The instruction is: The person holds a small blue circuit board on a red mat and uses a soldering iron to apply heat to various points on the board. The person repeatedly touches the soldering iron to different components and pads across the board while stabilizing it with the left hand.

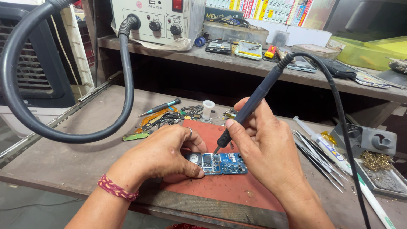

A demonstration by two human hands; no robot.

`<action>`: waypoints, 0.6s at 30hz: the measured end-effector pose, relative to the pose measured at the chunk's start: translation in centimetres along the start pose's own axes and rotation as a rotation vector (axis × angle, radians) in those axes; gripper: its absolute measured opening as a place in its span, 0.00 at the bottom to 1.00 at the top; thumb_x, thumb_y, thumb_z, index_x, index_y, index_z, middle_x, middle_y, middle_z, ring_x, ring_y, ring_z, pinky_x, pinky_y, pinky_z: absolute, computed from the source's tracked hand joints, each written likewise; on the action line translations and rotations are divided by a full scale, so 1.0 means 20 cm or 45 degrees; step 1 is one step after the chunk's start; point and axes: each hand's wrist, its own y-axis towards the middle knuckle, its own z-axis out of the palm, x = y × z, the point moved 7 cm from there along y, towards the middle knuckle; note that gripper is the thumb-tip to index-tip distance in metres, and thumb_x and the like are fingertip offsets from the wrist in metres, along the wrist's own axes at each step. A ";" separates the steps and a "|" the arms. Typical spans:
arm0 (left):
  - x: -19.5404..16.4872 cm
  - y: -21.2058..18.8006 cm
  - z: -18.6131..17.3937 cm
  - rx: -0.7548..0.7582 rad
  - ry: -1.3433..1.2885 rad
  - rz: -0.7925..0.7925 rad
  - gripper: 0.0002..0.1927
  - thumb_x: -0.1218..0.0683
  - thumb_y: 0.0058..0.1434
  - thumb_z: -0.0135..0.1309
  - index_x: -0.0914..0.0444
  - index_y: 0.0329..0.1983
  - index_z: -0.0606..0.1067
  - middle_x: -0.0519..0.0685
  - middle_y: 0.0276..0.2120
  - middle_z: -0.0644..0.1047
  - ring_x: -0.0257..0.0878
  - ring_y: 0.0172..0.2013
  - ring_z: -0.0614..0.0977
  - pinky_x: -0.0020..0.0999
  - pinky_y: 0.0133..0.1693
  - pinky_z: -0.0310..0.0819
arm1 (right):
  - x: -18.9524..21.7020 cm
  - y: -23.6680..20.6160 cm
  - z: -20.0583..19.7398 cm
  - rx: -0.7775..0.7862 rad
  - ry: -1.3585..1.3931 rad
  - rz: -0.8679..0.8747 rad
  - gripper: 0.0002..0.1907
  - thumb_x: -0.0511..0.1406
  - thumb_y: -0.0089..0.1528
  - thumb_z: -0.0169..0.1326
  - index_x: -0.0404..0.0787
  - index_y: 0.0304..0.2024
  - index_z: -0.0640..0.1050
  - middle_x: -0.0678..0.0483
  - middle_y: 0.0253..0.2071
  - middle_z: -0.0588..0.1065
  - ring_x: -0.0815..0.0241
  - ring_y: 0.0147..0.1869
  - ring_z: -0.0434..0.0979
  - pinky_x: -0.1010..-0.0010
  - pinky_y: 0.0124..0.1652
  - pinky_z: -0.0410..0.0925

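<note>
- Left hand [163, 152] pressed down on the left end of the blue circuit board [222, 163], fingers curled together over its edge, pinning it so it cannot slide under the tool.
- Right hand [265, 146] clamped around the dark soldering iron [250, 108] in a pen grip, held low near the tip for fine control, tip touching the upper edge of the board.
- Board lying flat on the red mat [237, 191], near the front edge of the worktop [63, 157], probably set there to keep heat off the wood and stay close to the eyes.
- Iron's black cable [339, 110] arching up and away to the right, clear of the wrist.
- Thick black hose [63, 135] looping from the grey station [154, 19] on the shelf [237, 63] and round to the left, out of the working area.
- Tweezers [316, 154] and a white syringe tube [335, 154] laid just right of the mat, within easy reach of the right hand.
- Brass cleaning wool [375, 161] in its tray further right, beside the iron stand [369, 140].
- Small screwdriver [161, 107], loose parts [169, 118] and a white spool [208, 108] pushed behind the mat, apart from the board.
</note>
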 end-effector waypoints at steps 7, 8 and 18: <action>-0.01 0.00 -0.01 -0.002 0.024 -0.005 0.24 0.54 0.35 0.75 0.60 0.39 0.84 0.47 0.31 0.86 0.37 0.35 0.87 0.31 0.41 0.79 | 0.00 0.00 0.00 -0.010 -0.028 -0.004 0.15 0.34 0.60 0.56 0.38 0.49 0.72 0.53 0.24 0.82 0.66 0.25 0.85 0.74 0.24 0.74; -0.01 0.00 -0.01 0.002 0.036 -0.013 0.24 0.54 0.35 0.75 0.60 0.39 0.84 0.47 0.31 0.86 0.37 0.34 0.87 0.32 0.41 0.79 | 0.00 0.01 0.00 -0.010 -0.028 -0.016 0.14 0.34 0.60 0.56 0.37 0.48 0.72 0.54 0.25 0.82 0.66 0.25 0.85 0.75 0.24 0.74; -0.01 0.00 -0.01 0.004 0.010 -0.016 0.24 0.53 0.34 0.74 0.59 0.38 0.84 0.47 0.30 0.86 0.37 0.35 0.87 0.31 0.41 0.79 | 0.00 0.01 0.00 -0.013 -0.036 -0.036 0.16 0.35 0.61 0.56 0.38 0.50 0.72 0.54 0.25 0.82 0.67 0.25 0.85 0.75 0.24 0.74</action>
